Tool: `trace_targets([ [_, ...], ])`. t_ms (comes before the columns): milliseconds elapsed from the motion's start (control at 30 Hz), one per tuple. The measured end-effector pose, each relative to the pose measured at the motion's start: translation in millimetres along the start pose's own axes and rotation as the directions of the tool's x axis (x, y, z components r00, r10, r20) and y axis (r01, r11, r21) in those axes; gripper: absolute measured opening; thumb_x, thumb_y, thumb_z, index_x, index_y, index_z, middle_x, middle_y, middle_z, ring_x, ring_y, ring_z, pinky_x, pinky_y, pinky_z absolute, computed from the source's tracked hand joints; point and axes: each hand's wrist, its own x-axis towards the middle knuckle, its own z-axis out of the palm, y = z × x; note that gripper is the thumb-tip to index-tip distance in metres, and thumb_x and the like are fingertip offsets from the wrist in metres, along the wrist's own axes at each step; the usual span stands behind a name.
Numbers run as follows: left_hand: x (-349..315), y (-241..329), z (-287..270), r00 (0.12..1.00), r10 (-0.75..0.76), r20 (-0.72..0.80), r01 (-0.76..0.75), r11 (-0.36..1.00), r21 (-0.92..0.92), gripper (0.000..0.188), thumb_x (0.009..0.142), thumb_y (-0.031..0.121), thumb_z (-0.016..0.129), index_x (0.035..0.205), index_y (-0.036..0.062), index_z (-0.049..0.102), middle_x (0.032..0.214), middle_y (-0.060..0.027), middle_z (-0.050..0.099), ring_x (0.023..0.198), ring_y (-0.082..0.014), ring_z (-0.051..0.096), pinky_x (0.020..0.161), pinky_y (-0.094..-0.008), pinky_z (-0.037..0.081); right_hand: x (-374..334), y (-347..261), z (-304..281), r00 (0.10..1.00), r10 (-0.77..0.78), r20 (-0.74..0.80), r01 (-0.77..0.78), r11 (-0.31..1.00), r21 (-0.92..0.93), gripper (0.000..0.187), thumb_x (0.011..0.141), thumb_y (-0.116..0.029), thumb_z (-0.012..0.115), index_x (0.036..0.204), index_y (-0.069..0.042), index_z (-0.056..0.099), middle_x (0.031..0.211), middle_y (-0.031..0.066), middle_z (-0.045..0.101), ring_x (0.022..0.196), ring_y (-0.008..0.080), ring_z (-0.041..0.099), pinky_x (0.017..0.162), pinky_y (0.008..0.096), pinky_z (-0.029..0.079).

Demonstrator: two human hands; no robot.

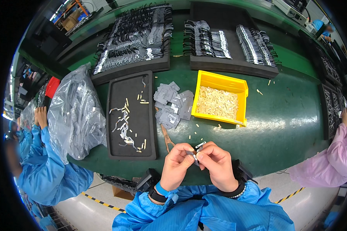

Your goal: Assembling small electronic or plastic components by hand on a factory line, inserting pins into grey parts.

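Observation:
My left hand and my right hand meet over the table's near edge. Between their fingertips is a small grey part with a pale metal end. Both hands pinch it, and the fingers cover most of it, so its full shape is hidden. Just beyond the hands, a few small cream-coloured pieces lie loose on the green table. Nearest my left hand is a brownish two-legged tool, its far end beside a heap of flat grey plates.
A yellow bin holds many cream pieces. Left of the plates, a black tray carries bent metal strips. Farther left stands a clear bag of grey parts. Black foam trays of metal parts line the back. Co-workers' sleeves show at both sides.

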Motion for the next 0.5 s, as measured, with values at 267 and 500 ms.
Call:
trace_targets([
  [267, 0.2, -0.3, 0.5, 1.000, 0.005, 0.000, -0.005, 1.000, -0.005, 0.017, 0.087, 0.006, 0.055, 0.102, 0.0045, 0.048, 0.092, -0.0031, 0.055, 0.084, -0.0089, 0.052, 0.074, -0.0223, 0.042, 0.8, 0.7, 0.2, 1.000, -0.002, -0.001, 0.002, 1.000, -0.006, 0.005, 0.084, -0.002, 0.055, 0.080, 0.000, 0.057, 0.085, 0.0041, 0.049, 0.065, 0.0081, 0.048, 0.058, 0.0203, 0.039],
  [500, 0.0, -1.3, -0.2, 1.000, 0.006, -0.009, -0.006, 1.000, -0.001, 0.017, 0.086, 0.005, 0.055, 0.102, 0.0046, 0.048, 0.091, -0.0026, 0.055, 0.084, -0.0085, 0.052, 0.074, -0.0221, 0.042, 1.0, 0.4, 0.9, 1.000, -0.009, 0.006, 0.009, 1.000, 0.003, 0.005, 0.084, -0.002, 0.056, 0.080, 0.000, 0.058, 0.084, 0.0037, 0.049, 0.066, 0.0080, 0.048, 0.058, 0.0202, 0.039],
])
